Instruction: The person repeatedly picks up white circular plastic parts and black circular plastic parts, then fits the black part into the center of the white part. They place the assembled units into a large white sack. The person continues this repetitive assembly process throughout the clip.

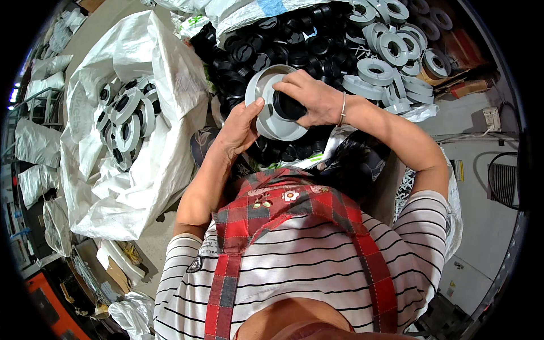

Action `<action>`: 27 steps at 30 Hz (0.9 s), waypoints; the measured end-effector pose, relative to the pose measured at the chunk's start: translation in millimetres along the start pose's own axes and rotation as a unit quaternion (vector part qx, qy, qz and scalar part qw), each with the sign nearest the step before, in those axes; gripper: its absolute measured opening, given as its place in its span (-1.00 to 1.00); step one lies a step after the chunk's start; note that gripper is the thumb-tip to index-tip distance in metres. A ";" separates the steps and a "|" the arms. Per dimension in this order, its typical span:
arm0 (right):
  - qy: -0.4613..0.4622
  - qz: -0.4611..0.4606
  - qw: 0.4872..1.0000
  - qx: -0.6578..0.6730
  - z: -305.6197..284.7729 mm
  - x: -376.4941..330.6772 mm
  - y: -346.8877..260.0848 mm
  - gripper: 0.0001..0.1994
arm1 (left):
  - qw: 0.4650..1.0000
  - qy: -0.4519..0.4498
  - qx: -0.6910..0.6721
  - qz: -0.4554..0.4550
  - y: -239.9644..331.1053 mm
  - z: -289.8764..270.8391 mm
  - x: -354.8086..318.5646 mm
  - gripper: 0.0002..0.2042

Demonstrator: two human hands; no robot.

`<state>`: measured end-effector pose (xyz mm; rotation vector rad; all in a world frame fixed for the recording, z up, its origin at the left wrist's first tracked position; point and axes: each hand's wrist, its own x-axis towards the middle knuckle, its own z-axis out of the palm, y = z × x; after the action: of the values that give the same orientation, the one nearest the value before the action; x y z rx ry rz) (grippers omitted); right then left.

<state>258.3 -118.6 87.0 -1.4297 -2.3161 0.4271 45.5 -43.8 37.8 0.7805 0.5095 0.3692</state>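
Pressing a black round insert (289, 106) into the centre of a grey plastic ring (271, 116), the right hand (309, 97) is curling its fingers closed over the insert from above, prob. to seat it squarely. The left hand (238, 130) is clamping the ring's near rim w/ thumb on the face & palm underneath, bracing it at chest height in front of a red plaid apron (283, 207). Just beyond the hands, a heap of loose black inserts (272, 39) is lying w/in easy reach; a pile of bare grey rings (391, 51) is sitting to the right of it. At left, a white woven sack (158, 141) is gaping open, holding rings already fitted w/ black centres (127, 119), apparently kept apart from the unfinished stock.
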 end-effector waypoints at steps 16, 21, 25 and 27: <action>-0.163 0.558 0.798 -0.158 47.9 -130.0 199.6 -0.37 | 0.590 0.371 0.531 0.482 115.5 -48.8 -28.8 -0.14; -0.108 0.288 0.941 -0.140 46.5 -69.0 128.6 -0.55 | 0.636 0.021 0.709 0.303 27.6 -4.7 9.1 -0.14; -0.092 0.059 0.979 0.170 31.8 0.0 62.1 -0.56 | 0.634 -0.043 0.753 0.172 -4.8 2.8 36.7 -0.22; 0.016 0.131 0.957 0.256 36.6 30.7 80.4 -0.56 | 0.742 0.040 0.657 0.125 -9.1 -14.3 43.9 -0.50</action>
<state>291.3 -58.0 23.8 -1.4518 -1.8010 0.9901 74.5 -20.0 9.5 2.2482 0.7324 0.2459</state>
